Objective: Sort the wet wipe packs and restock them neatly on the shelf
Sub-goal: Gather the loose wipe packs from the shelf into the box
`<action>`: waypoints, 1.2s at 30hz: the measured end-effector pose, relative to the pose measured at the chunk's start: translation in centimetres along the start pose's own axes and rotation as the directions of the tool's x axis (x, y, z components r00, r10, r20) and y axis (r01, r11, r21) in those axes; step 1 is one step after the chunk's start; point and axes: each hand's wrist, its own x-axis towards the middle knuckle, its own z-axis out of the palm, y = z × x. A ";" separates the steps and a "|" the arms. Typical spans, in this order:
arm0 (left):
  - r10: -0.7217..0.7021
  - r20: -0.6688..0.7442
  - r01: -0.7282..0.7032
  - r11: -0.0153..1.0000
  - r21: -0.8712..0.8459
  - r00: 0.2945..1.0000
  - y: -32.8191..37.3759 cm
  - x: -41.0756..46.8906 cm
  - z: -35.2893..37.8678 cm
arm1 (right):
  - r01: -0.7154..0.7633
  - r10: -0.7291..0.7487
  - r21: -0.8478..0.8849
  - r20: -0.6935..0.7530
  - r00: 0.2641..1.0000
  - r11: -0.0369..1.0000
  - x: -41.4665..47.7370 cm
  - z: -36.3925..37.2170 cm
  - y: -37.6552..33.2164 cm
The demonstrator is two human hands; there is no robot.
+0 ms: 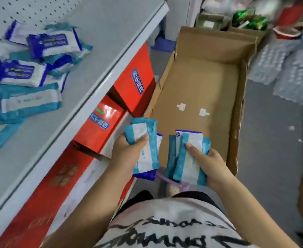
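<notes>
Right hand is clamped on a fanned bundle of teal-and-white wet wipe packs, one dark-blue-edged pack showing behind them; left hand is closed around a second bundle of packs, teal on top with a dark blue one beneath. Both bundles are held above the near end of an open cardboard box on the floor. More packs, teal and dark blue, lie in a loose heap on the grey shelf to the left, with red cartons stored beneath it.
</notes>
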 end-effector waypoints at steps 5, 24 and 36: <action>-0.001 -0.027 0.007 0.976 0.220 1.000 -4.3 4.5 5.6 | 0.017 -0.029 -0.082 -0.146 0.989 0.996 4.3 -6.4 1.7; -0.069 0.006 0.033 0.552 0.833 0.998 -9.6 20.3 9.6 | -0.174 0.046 -0.407 -0.304 0.951 0.897 19.9 -0.5 8.5; 0.167 0.394 -0.410 0.077 0.909 0.904 -10.4 18.2 2.8 | -0.065 -0.140 -0.747 -0.208 0.968 0.662 22.0 4.2 10.8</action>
